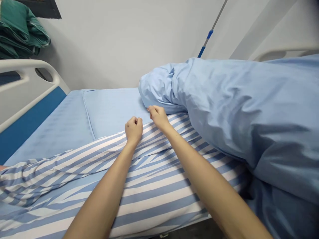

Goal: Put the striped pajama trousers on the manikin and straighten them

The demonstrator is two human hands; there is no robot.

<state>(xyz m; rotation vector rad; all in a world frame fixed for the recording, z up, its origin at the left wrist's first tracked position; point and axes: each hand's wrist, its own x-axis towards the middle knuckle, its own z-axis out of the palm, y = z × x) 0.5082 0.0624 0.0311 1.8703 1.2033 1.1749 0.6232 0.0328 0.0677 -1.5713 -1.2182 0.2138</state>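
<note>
Your left hand (134, 130) and right hand (159, 117) stand apart but near each other, both closed on the upper edge of the striped blue-and-white sheet (104, 196) (the fingers hide the exact grip). The sheet lies spread over the near part of the hospital bed (30, 64), whose white end rail stands at your left. Its edge runs diagonally; beyond that edge, the plain blue bottom sheet (112, 113) remains exposed. A bundled blue duvet (236, 113) lies just beside your right hand. At this stage, the striped layer covers only the near portion.
</note>
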